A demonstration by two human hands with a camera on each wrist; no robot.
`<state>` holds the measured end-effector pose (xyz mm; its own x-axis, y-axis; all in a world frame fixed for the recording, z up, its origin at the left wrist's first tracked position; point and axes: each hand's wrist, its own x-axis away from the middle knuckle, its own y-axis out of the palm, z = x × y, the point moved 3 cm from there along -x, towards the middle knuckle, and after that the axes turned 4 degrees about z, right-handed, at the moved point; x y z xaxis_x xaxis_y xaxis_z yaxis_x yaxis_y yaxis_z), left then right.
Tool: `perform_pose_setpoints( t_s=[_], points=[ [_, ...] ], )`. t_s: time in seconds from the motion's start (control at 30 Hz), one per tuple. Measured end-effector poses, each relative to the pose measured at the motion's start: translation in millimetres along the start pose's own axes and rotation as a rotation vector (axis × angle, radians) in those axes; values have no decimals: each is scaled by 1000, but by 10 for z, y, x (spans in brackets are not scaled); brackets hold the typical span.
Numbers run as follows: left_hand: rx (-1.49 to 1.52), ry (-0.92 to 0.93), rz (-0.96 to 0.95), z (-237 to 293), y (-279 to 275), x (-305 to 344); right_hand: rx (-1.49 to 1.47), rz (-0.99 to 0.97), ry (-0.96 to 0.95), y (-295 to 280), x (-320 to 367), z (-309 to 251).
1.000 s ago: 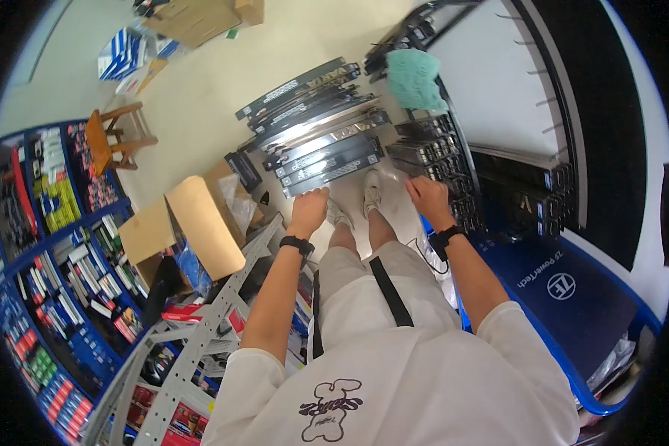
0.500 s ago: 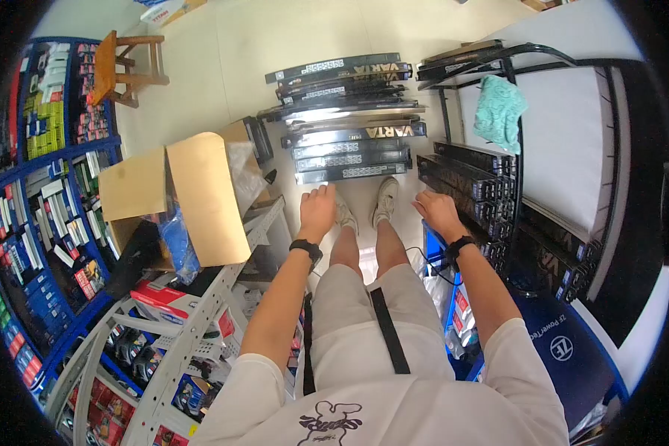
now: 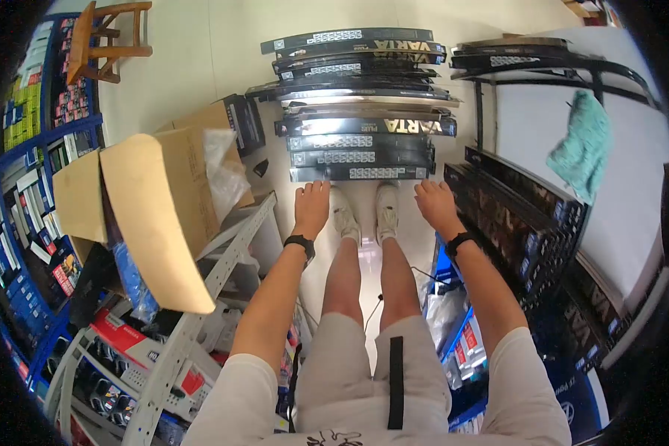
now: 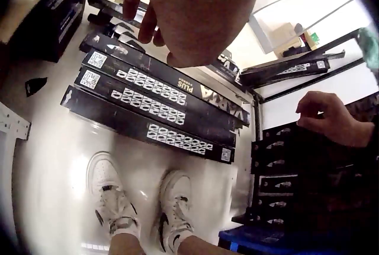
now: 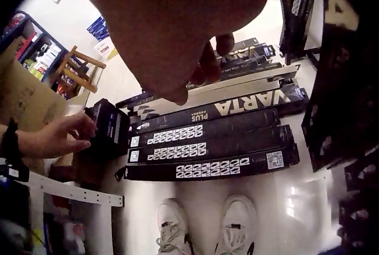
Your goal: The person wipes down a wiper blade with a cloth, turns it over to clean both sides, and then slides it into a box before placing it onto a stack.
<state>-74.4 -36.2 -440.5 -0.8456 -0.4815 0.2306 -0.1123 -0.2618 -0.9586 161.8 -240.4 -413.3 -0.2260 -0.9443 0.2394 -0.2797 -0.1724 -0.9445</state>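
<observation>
The stack of flat black cartons [image 3: 360,111] lies on the floor [image 3: 178,74] in front of the shoes [image 3: 388,212]; "VARTA" reads in gold on several, with "PLUS" beside it on one, and the nearest carry rows of small white symbols. The left hand [image 3: 312,207] is by the near edge's left end, fingers loosely bent, its grip narrow and holding nothing; the right hand [image 3: 437,208] is by the right end, its grip likewise loose and empty. A strip of bare floor parts the stack from the black boxes [image 3: 502,215] on the right, below a green cloth [image 3: 581,145]. To the left stand a dark box [image 3: 245,123] and an open cardboard box [image 3: 156,215]. Against the earlier head view, the cartons look wider and the cloth sits further right.
</observation>
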Motion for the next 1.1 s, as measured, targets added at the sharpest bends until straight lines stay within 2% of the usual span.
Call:
perform_pose_setpoints(
  t_s=[0.13, 0.17, 0.27, 0.3, 0.4, 0.43, 0.53, 0.57, 0.7, 0.77, 0.8, 0.9, 1.1],
  points=[
    [-43, 33, 115, -107, 377, -199, 70, 4, -24, 454, -265, 153],
    [-64, 29, 76, -129, 447, -276, 75, 64, -35, 500, -322, 188],
    [-41, -14, -26, -205, 683, -467, 116, 57, -18, 717, -515, 286],
    [-14, -18, -13, -229, 777, -494, 124, 128, -43, 767, -560, 301],
    [-30, 50, 41, -242, 1011, -576, 101, 91, -43, 1006, -698, 326],
    [-22, 54, -32, -228, 1080, -582, 96, 87, -41, 1078, -730, 328],
    [-23, 109, -42, -211, 1297, -552, 124, 1, -55, 1292, -794, 323],
    [7, 95, -143, -213, 1399, -536, 104, -15, -57, 1349, -804, 324],
    [23, 193, -76, -188, 1571, -525, 45, -28, -75, 1519, -831, 354],
    [33, 257, -246, -132, 1644, -495, 23, -51, -61, 1545, -818, 352],
    [40, 257, -249, -108, 1712, -462, 5, -61, -49, 1575, -810, 364],
    [46, 250, -133, -89, 1812, -482, 17, -165, -13, 1686, -821, 407],
    [-45, 245, -92, -14, 1962, -518, -33, -123, 22, 1795, -768, 499]
  ],
)
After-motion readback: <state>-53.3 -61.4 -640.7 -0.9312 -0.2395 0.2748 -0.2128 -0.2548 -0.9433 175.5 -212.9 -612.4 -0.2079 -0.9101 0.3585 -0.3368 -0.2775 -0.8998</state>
